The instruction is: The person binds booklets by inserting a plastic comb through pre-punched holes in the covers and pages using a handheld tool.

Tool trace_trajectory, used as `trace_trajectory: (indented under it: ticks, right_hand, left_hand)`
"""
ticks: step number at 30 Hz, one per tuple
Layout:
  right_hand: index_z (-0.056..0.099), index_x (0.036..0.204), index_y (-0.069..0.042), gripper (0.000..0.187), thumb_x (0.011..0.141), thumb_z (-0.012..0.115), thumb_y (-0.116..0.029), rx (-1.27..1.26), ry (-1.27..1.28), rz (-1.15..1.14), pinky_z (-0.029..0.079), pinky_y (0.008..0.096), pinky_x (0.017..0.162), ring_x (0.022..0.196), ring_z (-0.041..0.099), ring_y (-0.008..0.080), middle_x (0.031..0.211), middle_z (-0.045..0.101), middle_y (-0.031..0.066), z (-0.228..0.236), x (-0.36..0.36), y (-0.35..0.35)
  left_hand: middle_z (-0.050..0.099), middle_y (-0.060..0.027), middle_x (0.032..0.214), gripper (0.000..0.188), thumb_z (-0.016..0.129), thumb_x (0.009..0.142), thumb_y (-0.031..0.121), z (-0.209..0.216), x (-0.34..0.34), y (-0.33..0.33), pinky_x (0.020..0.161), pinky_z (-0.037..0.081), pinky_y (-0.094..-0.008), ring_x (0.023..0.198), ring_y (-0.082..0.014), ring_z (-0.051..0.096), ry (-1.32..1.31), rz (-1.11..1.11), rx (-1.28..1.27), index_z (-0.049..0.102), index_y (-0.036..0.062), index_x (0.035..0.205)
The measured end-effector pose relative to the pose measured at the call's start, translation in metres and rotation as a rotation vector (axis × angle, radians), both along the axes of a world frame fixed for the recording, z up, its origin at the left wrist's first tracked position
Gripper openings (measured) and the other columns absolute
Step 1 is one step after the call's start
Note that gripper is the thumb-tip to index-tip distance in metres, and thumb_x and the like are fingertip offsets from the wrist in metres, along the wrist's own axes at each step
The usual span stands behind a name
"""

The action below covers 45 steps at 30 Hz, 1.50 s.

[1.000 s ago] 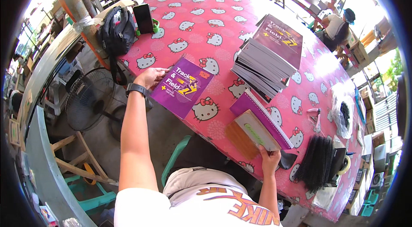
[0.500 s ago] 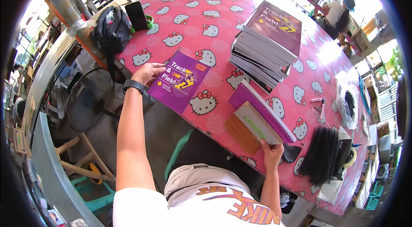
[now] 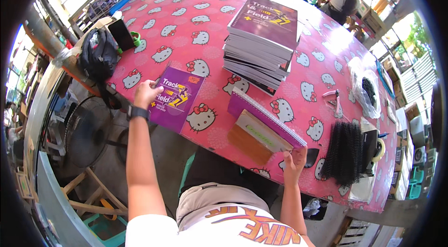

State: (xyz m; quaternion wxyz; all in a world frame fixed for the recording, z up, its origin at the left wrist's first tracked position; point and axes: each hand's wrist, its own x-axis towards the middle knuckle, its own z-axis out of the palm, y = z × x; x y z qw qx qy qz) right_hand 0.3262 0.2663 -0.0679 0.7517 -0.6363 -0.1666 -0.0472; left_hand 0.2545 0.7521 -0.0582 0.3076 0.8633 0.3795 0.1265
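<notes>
A purple-covered book point(image 3: 177, 100) lies at the table's near left edge, overhanging it slightly. My left hand point(image 3: 148, 93), with a dark watch on the wrist, pinches its left edge, thumb on the cover. At the near middle, a purple spiral-bound notebook point(image 3: 268, 118) leans behind a wooden block point(image 3: 252, 142) with a green label. My right hand point(image 3: 295, 160) closes round the notebook's right end, thumb by the block's corner; its other fingers are partly hidden. Beyond stands a tall stack of books point(image 3: 261, 46), the top one in the same purple cover.
Right of my right hand lie black spiral binding coils point(image 3: 343, 153), a tape roll point(image 3: 379, 150), pink-handled pliers point(image 3: 332, 101) and a plastic bag of coils point(image 3: 366, 90). A black backpack point(image 3: 98, 53) and a phone point(image 3: 121, 34) are far left. A fan point(image 3: 88, 128) stands below. People work beyond the table.
My right hand has shifted from the wooden block's end to the purple notebook's right corner. The left hand keeps its pinch on the book. The whole view has turned slightly.
</notes>
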Motion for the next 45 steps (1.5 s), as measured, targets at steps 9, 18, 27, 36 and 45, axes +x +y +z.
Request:
trace_trajectory:
  ticks: [9,18,27,36,45]
  right_hand:
    - [0.059,0.094,-0.001,0.008,0.087,0.062,-0.001,-0.105,0.077,-0.100,0.042,0.0182,0.070,0.079,0.051,0.0042,0.087,0.059,-0.0001,0.047,0.008,-0.013]
    - [0.061,0.092,-0.001,0.016,0.078,0.069,-0.002,-0.199,-0.275,-0.138,0.044,0.0247,0.066,0.076,0.055,0.0136,0.095,0.060,0.0075,0.092,-0.004,-0.002]
    - [0.064,0.105,-0.002,0.032,0.076,0.072,-0.013,-0.325,-0.542,0.324,0.048,0.0335,0.076,0.088,0.062,0.0241,0.101,0.065,0.0118,0.145,-0.017,0.027]
    - [0.061,0.107,0.003,0.023,0.086,0.064,-0.007,-0.019,0.487,0.691,0.048,0.0212,0.070,0.082,0.056,0.0054,0.092,0.063,0.0012,0.119,-0.015,0.019]
    - [0.063,0.100,0.002,0.017,0.083,0.064,0.001,-0.004,0.100,-0.124,0.050,0.0266,0.077,0.082,0.062,0.0130,0.088,0.065,0.0062,0.075,-0.009,-0.025]
  left_hand:
    - [0.058,-0.0006,0.102,0.032,0.063,0.088,0.018,0.052,0.069,-0.213,0.086,0.041,-0.0256,0.097,-0.0096,0.053,-0.760,-0.634,-0.703,0.057,0.0037,0.116]
    - [0.055,-0.0010,0.093,0.012,0.053,0.093,0.012,0.070,0.065,-0.226,0.080,0.039,-0.0239,0.087,-0.0081,0.049,-0.971,-0.570,-0.945,0.055,0.0033,0.100]
    - [0.053,0.0017,0.072,0.019,0.050,0.093,0.027,0.077,0.119,-0.186,0.070,0.036,-0.0283,0.064,-0.0109,0.050,-1.552,-1.392,-2.004,0.058,0.0099,0.094]
    - [0.057,-0.0067,0.090,0.037,0.044,0.095,0.041,0.080,0.095,-0.274,0.076,0.042,-0.0331,0.088,-0.0190,0.055,-0.912,-1.240,-2.200,0.052,0.0080,0.112]
    - [0.059,-0.0111,0.110,0.035,0.057,0.087,0.004,0.083,0.058,-0.235,0.088,0.045,-0.0304,0.104,-0.0165,0.057,-0.925,-0.777,-1.018,0.049,0.0016,0.121]
